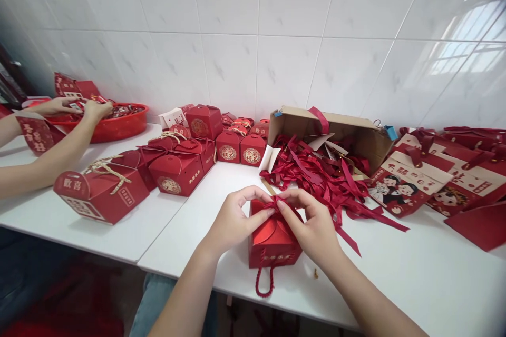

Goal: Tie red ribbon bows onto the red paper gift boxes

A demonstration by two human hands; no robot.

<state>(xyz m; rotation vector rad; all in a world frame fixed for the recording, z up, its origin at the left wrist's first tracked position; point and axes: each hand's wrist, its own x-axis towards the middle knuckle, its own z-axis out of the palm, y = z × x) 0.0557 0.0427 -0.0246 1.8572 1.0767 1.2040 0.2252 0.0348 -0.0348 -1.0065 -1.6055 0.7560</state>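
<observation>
A small red gift box [275,244] with gold characters stands on the white table in front of me, a twisted red cord loop [264,288] hanging from its near side. Over its top, my left hand [239,219] pinches a dark red ribbon [272,202] between thumb and forefinger. From the other side my right hand [312,218] pinches the same ribbon, its fingertips close to those of the left. The ribbon is gathered at the middle of the lid. Exactly how it is looped is partly hidden by my fingers.
Loose red ribbons [316,179] spill from a tipped cardboard box [371,139] behind. Red gift boxes [177,171] stand at left, printed bags [413,179] at right. Another person's hands [93,110] hold small red packets over a red basin [122,129]. A tiny gold piece [315,274] lies nearby.
</observation>
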